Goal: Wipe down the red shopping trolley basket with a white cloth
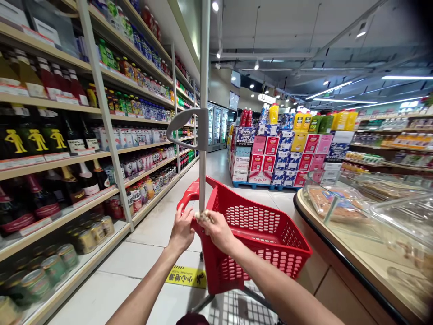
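A red plastic shopping cart [264,243] with a perforated basket stands in front of me. My left hand [181,231] is closed over its red handle, fingers curled on top. My right hand [218,231] is closed beside it, gripping a pale, bunched piece of material [204,216] whose kind I cannot make out. Right above that material rises a metal pole [202,180], upright and running out of the top of view. A grey plastic loop-shaped grip [189,128] sits partway up the pole. The pole's lower end is hidden at my hands.
Shelves [101,113] of bottles and cans line the left. At the right is a curved counter [338,253] with clear covers and packaged food. Stacked drink cartons [270,158] stand ahead. A yellow wet-floor sticker [186,276] lies on the tiled floor [152,243].
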Demonstrator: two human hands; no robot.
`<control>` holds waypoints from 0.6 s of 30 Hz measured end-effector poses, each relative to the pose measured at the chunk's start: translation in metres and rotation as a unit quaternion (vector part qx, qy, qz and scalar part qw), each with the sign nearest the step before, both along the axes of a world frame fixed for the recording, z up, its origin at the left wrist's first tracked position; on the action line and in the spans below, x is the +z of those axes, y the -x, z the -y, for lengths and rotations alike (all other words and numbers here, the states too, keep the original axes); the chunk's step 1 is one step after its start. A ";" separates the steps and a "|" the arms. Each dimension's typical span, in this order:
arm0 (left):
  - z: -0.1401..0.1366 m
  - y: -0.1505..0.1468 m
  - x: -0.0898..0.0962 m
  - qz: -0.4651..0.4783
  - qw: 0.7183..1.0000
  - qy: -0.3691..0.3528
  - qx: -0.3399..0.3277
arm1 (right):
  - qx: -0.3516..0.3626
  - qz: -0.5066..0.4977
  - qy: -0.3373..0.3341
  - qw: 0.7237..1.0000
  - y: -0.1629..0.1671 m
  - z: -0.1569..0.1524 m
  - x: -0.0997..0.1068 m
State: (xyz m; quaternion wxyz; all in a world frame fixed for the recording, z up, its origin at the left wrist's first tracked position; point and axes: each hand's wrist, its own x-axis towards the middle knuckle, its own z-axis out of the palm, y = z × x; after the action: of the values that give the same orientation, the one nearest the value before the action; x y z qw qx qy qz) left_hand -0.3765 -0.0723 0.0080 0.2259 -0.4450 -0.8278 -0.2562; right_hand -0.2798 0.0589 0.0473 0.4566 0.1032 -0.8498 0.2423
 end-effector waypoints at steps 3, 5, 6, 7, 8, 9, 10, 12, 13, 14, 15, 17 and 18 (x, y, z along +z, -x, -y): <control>-0.001 0.001 -0.001 -0.004 1.000 -0.006 0.001 | -0.048 -0.027 -0.023 0.998 -0.001 0.012 -0.025; -0.002 0.002 -0.001 -0.010 1.000 -0.003 0.001 | -0.083 -0.038 -0.030 0.995 0.002 0.014 -0.031; -0.002 0.003 0.000 -0.013 1.000 0.000 0.000 | -0.095 -0.032 -0.034 0.994 0.000 0.012 -0.036; -0.002 0.003 0.000 -0.017 1.000 0.003 0.000 | -0.107 -0.020 -0.035 0.993 -0.004 0.005 -0.043; -0.001 0.004 0.001 -0.021 1.000 0.007 0.002 | -0.125 -0.006 -0.029 0.992 -0.011 -0.004 -0.053; 0.001 0.005 0.002 -0.026 1.000 0.010 0.005 | -0.151 0.010 -0.016 0.988 -0.021 -0.017 -0.064; 0.002 0.006 0.004 -0.031 0.999 0.012 0.009 | -0.188 0.028 0.004 0.982 -0.033 -0.031 -0.076; 0.004 0.007 0.006 -0.040 0.999 0.019 0.021 | -0.273 0.070 0.052 0.958 -0.055 -0.055 -0.095; 0.004 0.005 0.007 -0.040 0.998 0.025 0.029 | -0.303 0.088 0.070 0.946 -0.062 -0.062 -0.099; 0.002 0.003 0.008 -0.040 0.998 0.029 0.044 | -0.315 0.098 0.078 0.941 -0.066 -0.064 -0.101; -0.001 -0.002 0.008 -0.041 0.997 0.024 0.064 | -0.312 0.100 0.077 0.942 -0.066 -0.061 -0.100; -0.010 -0.017 0.008 -0.058 0.993 -0.018 0.103 | -0.280 0.082 0.062 0.955 -0.055 -0.045 -0.093; -0.016 -0.027 0.007 -0.074 0.991 -0.043 0.106 | -0.265 0.074 0.053 0.960 -0.049 -0.036 -0.089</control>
State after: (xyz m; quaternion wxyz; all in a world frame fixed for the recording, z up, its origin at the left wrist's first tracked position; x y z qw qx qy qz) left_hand -0.3494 -0.0561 0.0146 0.3316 -0.3623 -0.8396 -0.2320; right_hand -0.2311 0.0952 -0.0420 0.4449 -0.1682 -0.8640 0.1648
